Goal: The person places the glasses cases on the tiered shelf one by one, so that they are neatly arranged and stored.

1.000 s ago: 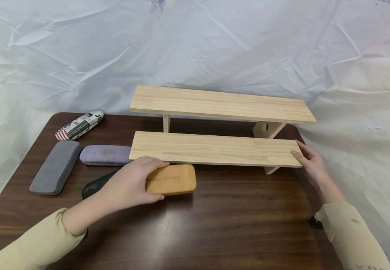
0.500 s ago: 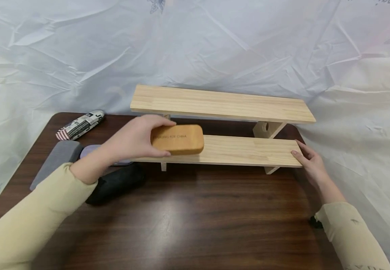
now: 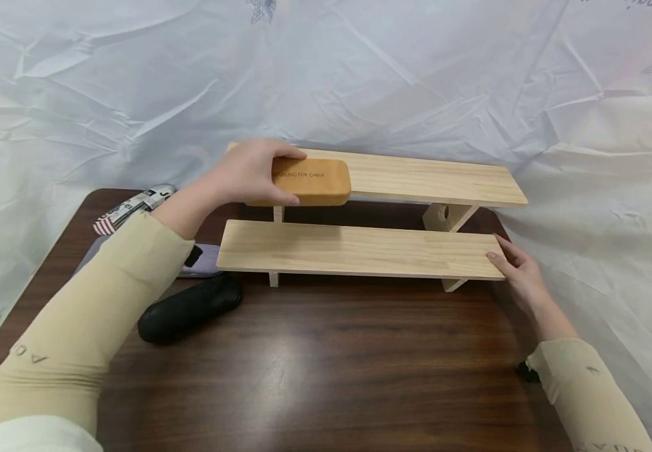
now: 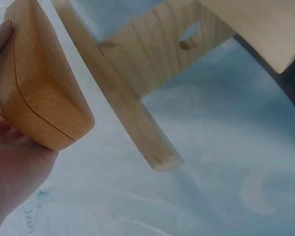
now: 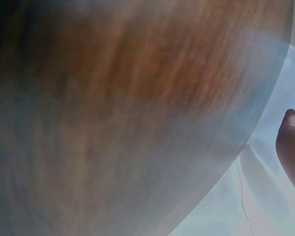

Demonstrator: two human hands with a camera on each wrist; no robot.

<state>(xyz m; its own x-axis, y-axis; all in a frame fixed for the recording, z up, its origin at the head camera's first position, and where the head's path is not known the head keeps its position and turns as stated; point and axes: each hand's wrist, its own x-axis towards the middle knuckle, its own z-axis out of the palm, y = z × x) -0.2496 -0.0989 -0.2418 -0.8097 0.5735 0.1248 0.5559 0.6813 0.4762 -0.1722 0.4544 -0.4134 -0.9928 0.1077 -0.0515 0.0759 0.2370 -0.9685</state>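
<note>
My left hand (image 3: 252,169) grips one end of a tan glasses case (image 3: 320,182) with printed lettering, thumb along its near side. The case is held over the left part of the upper board of a two-tier wooden shelf (image 3: 416,176). In the left wrist view, the tan glasses case (image 4: 44,83) shows its lid seam and a gap from the board's edge (image 4: 137,123). At the lower board's right end, my right hand (image 3: 520,276) pinches the corner, thumb on top; its other fingers are partly hidden. The right wrist view shows only part of the right hand (image 5: 292,147).
Left on the dark wood table (image 3: 326,376) lie a black glasses case (image 3: 190,307), a purple one (image 3: 204,260) and a newspaper-print one (image 3: 133,210). A grey case (image 3: 90,251) is mostly hidden behind the left sleeve (image 3: 94,314). A white sheet (image 3: 359,75) hangs behind the table.
My left hand has lifted the tan glasses case from in front of the lower board, past it, up to the upper board. The right hand has stayed on the shelf's corner.
</note>
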